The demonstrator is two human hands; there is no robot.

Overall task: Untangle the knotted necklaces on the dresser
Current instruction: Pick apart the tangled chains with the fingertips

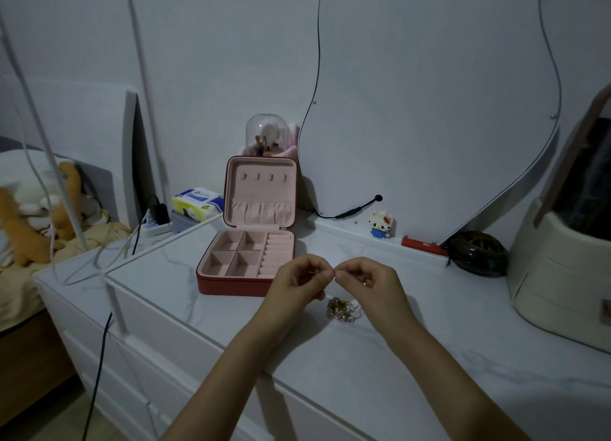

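Observation:
A small gold tangle of necklaces [341, 309] lies on the white marble dresser top [363, 374], just below my hands. My left hand [299, 283] and my right hand [365, 280] are raised a little above it, fingertips nearly touching. Both pinch a thin silvery chain [320, 273] that shows as a short glinting strand between the fingertips. Whether that strand runs down into the tangle is hidden by my fingers.
An open red jewelry box [246, 258] with pink lining stands behind my left hand. A dark round case [477, 253], a red tube [423, 243], a small block figure [382, 224] and a cream organizer [562, 275] sit to the right. Cables hang at the left.

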